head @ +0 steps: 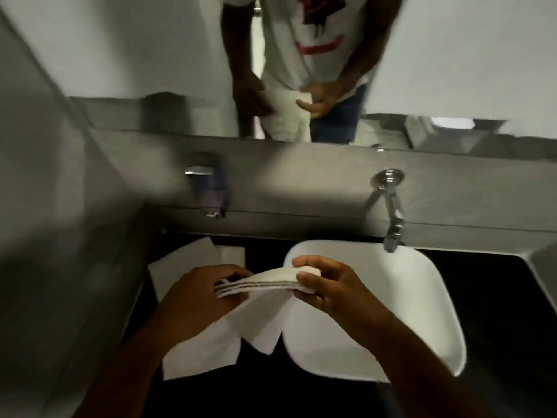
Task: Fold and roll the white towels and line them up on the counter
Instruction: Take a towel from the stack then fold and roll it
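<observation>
Both hands, left hand (199, 292) and right hand (328, 285), pinch a folded white towel (265, 285) (unrolled); flat towels (180, 263) wait at ten o'clock, none lined up.

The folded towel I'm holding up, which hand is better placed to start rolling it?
Probably the right hand: it already pinches the towel at its curled end above the sink. The left hand only steadies the layered edges.
</observation>
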Tool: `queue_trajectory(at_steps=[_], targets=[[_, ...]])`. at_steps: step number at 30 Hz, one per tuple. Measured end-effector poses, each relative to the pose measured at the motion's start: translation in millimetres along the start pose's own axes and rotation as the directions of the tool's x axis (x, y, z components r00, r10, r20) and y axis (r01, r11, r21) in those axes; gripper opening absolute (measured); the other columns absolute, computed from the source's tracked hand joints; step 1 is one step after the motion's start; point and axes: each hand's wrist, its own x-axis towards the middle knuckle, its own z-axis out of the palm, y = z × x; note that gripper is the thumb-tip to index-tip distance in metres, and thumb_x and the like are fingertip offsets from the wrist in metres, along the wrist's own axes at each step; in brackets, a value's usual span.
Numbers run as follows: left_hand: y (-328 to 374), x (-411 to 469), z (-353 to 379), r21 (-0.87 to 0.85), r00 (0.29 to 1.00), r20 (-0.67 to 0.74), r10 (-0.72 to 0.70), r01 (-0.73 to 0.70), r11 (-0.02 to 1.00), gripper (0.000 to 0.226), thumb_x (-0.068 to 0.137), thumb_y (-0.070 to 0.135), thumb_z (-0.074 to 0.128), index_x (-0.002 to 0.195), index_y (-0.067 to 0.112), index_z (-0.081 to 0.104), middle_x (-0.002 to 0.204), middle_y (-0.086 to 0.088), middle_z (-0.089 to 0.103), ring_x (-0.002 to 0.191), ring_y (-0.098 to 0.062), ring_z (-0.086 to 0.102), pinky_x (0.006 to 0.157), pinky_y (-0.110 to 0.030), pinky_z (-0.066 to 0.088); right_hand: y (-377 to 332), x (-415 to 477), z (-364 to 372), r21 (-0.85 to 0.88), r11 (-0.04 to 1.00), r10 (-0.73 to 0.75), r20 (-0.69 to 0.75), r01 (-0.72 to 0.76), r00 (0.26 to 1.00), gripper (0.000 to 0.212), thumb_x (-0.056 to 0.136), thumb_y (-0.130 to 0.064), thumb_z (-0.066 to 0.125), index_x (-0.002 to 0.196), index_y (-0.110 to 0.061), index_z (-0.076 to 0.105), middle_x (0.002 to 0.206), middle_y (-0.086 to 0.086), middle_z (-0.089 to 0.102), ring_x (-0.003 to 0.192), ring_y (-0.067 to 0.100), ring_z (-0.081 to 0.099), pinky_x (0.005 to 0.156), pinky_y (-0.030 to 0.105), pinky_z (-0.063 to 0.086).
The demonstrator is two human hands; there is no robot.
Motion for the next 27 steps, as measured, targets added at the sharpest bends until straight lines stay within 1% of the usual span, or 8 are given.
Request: queue_trajectory(at_steps=[5, 8, 11, 15, 19, 22, 25, 27], targets=[[107, 39, 80, -0.175, 0.972, 0.043, 0.233, -0.222, 0.959, 0.036, 0.087, 0.025, 0.080, 0.122, 0.030, 0.073, 0.115, 0.017, 0.075, 0.108, -0.003, 0.070, 0.097, -0.024, 0.054, -28, -96, -112, -0.257, 0.950, -0.210, -0.105, 0.177, 0.972, 0.055, 0.075, 0.011, 0.077, 0.123, -0.015, 0.066, 0.121, 0.009, 0.072, 0.113, 0.026, 0.069, 0.090, 0.036, 0.058], [171, 82, 154, -0.083, 0.944, 0.134, 0.303, -0.294, 0.952, 0.035, 0.091, 0.036, 0.076, 0.125, 0.030, 0.070, 0.120, 0.013, 0.073, 0.111, -0.003, 0.068, 0.102, -0.033, 0.054, -35, -133, -199, -0.574, 0.755, -0.498, -0.188, 0.317, 0.847, 0.035, 0.081, -0.009, 0.082, 0.113, -0.018, 0.070, 0.112, 0.002, 0.072, 0.105, 0.023, 0.070, 0.087, 0.035, 0.059], [246, 119, 229, 0.040, 0.918, 0.233, 0.321, -0.339, 0.940, 0.024, 0.096, 0.049, 0.063, 0.118, 0.040, 0.067, 0.112, 0.018, 0.072, 0.104, -0.003, 0.067, 0.099, -0.038, 0.054, -38, -156, -299, -0.753, 0.625, -0.604, -0.299, 0.207, 0.739, 0.029, 0.084, -0.019, 0.081, 0.098, -0.042, 0.070, 0.099, -0.011, 0.071, 0.093, 0.010, 0.067, 0.083, 0.030, 0.053], [338, 158, 321, 0.394, 0.928, 0.174, 0.330, -0.372, 0.841, 0.034, 0.097, 0.056, 0.055, 0.125, 0.037, 0.064, 0.124, 0.008, 0.070, 0.114, -0.016, 0.064, 0.101, -0.036, 0.049, -60, -192, -414, -0.863, 0.505, -0.691, -0.390, 0.021, 0.609, 0.023, 0.080, -0.023, 0.083, 0.101, -0.027, 0.074, 0.106, -0.003, 0.059, 0.097, -0.001, 0.058, 0.091, 0.012, 0.043], [376, 166, 389, 0.468, 0.899, 0.111, 0.424, -0.424, 0.775, 0.021, 0.090, 0.050, 0.066, 0.107, 0.039, 0.068, 0.096, 0.012, 0.073, 0.088, -0.010, 0.069, 0.077, -0.031, 0.056, -63, -239, -471, -0.880, 0.476, -0.752, -0.410, -0.006, 0.517, 0.021, 0.082, -0.019, 0.079, 0.101, -0.025, 0.073, 0.112, -0.012, 0.056, 0.092, 0.005, 0.061, 0.084, 0.014, 0.044], [361, 165, 437, 0.484, 0.874, 0.192, 0.447, -0.481, 0.731, 0.022, 0.080, 0.040, 0.075, 0.101, 0.034, 0.070, 0.096, 0.012, 0.072, 0.085, -0.010, 0.069, 0.074, -0.027, 0.056, -19, -259, -497, -0.858, 0.514, -0.697, -0.420, -0.003, 0.582, 0.027, 0.087, -0.016, 0.074, 0.113, -0.024, 0.071, 0.120, -0.015, 0.057, 0.105, 0.001, 0.058, 0.090, 0.005, 0.042], [323, 175, 495, 0.520, 0.829, 0.371, 0.418, -0.558, 0.646, 0.023, 0.076, 0.032, 0.077, 0.097, 0.029, 0.070, 0.101, 0.007, 0.072, 0.090, -0.020, 0.072, 0.078, -0.032, 0.058, 61, -257, -537, -0.734, 0.671, -0.464, -0.527, -0.106, 0.712, 0.035, 0.093, -0.016, 0.070, 0.126, -0.027, 0.067, 0.141, -0.017, 0.048, 0.130, 0.003, 0.046, 0.107, 0.019, 0.037], [293, 178, 527, 0.534, 0.797, 0.538, 0.276, -0.575, 0.620, 0.021, 0.085, 0.031, 0.063, 0.104, 0.027, 0.070, 0.109, 0.004, 0.069, 0.101, -0.023, 0.069, 0.083, -0.037, 0.056, 121, -250, -554, -0.694, 0.687, -0.311, -0.549, -0.216, 0.776, 0.034, 0.096, -0.018, 0.066, 0.129, -0.026, 0.065, 0.145, -0.017, 0.042, 0.141, 0.010, 0.039, 0.111, 0.024, 0.031]])
